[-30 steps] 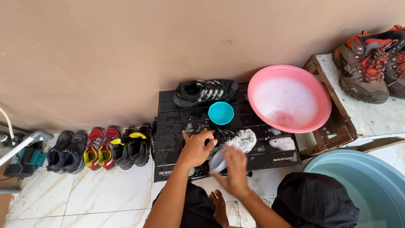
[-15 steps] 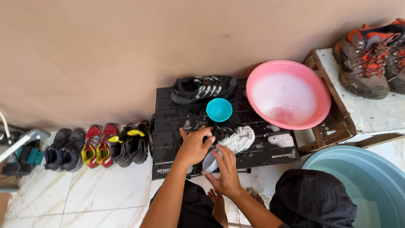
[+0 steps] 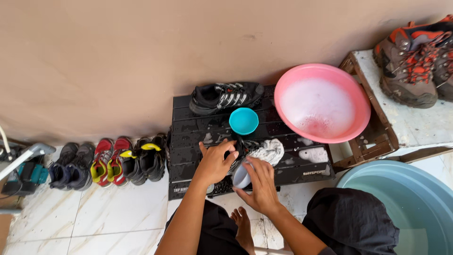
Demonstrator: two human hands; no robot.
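**Both hands closed in on the soapy shoe**

Starting at your far left, three pairs of shoes (image 3: pixel 111 163) stand in a row on the tiled floor against the wall. Next comes the low black table (image 3: pixel 188 137), wet and flecked with foam.

Your left hand (image 3: pixel 214 163) lies flat over the dark shoe (image 3: pixel 238 148) at the table's front edge, fingers spread and pressing it down rather than curled around it. A second ago this hand sat a little further left; it has since slid in over the shoe, so the shoe now looks pinned for scrubbing.

Your right hand (image 3: pixel 262 184) has come up against the shoe's near side, fingers wrapped around a small pale object (image 3: pixel 241 177); what it is, you cannot tell from here. A foamy white cloth (image 3: pixel 269 151) lies touching the shoe's right end.

Behind sit a small teal bowl (image 3: pixel 243 121) and another black trainer (image 3: pixel 225 97). Further right, the pink basin (image 3: pixel 361 115) holds suds, then brown hiking boots (image 3: pixel 415 66) on a stand.
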